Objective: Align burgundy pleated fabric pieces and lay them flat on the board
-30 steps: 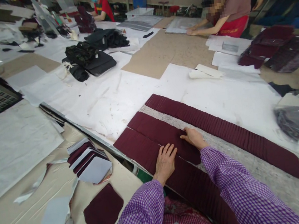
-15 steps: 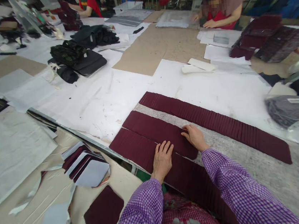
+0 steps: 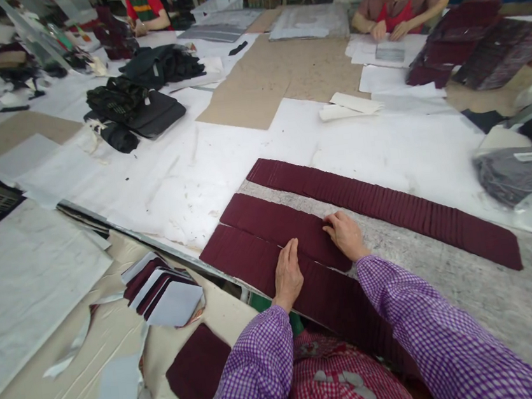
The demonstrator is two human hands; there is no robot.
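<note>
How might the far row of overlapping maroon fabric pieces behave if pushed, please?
The far row would probably fan or bunch, as its ridges suggest separate overlapping layers. It seems unlikely to roll, lying flat on the gray sheet.

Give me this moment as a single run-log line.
Left hand: on near maroon row | Right hand: at middle maroon row | Far maroon row: untouched, on grey surface
</note>
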